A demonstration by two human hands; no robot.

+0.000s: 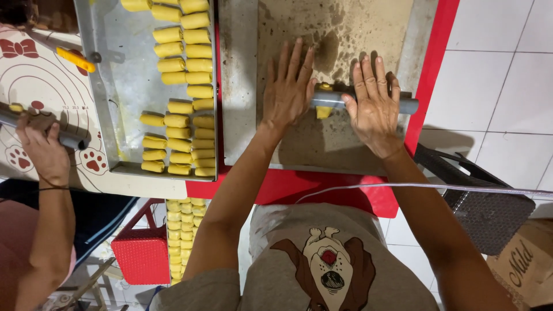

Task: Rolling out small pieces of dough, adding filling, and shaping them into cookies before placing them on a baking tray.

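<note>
**Yellow dough under the grey roller**

Yellow dough [324,109] lies on the floured board [340,34], pinned beneath a grey pipe roller [410,105]. Left hand [288,92] and right hand [373,103] press flat, fingers spread, gripping nothing, to spread pressure. Finished rolls [187,86] fill the tray [124,86] beside.

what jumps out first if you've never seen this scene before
Centre top, the left hand and right hand lie flat on a grey roller over a bit of yellow dough on a stained board. To the left, a metal tray carries rows of yellow rolls. At far left, another person's hand works a second roller on a printed mat.
</note>
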